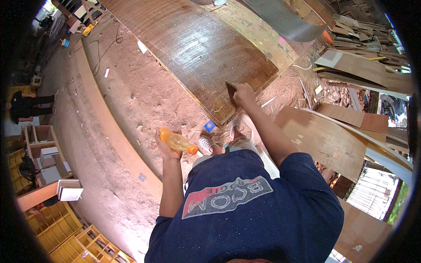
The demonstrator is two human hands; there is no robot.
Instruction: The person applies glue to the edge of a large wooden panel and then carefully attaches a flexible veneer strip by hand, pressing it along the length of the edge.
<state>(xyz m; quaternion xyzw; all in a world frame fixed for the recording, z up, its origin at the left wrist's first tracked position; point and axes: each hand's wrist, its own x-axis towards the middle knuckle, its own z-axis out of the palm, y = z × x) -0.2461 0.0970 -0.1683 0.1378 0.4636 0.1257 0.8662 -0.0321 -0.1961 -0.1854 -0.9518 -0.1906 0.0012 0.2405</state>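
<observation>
My left hand (163, 145) grips a clear plastic bottle (175, 141) with an orange cap and yellowish contents, held at waist height over the floor. My right hand (242, 94) holds a small flat brown piece (231, 89) against a large, glossy brown wooden panel (184, 44), near its near right end. The panel's surface has wet-looking streaks. A lighter, paint-spotted board (274, 46) shows along its far side.
A long plywood strip (109, 127) lies on the dusty floor (87, 179) at left, beside a cable. Stacked boards (342, 65) and leaning sheets (320, 140) crowd the right. A person in dark clothes (30, 107) is at far left, near wooden cabinets (48, 171). A curved dark sheet (289, 22) lies beyond the panel.
</observation>
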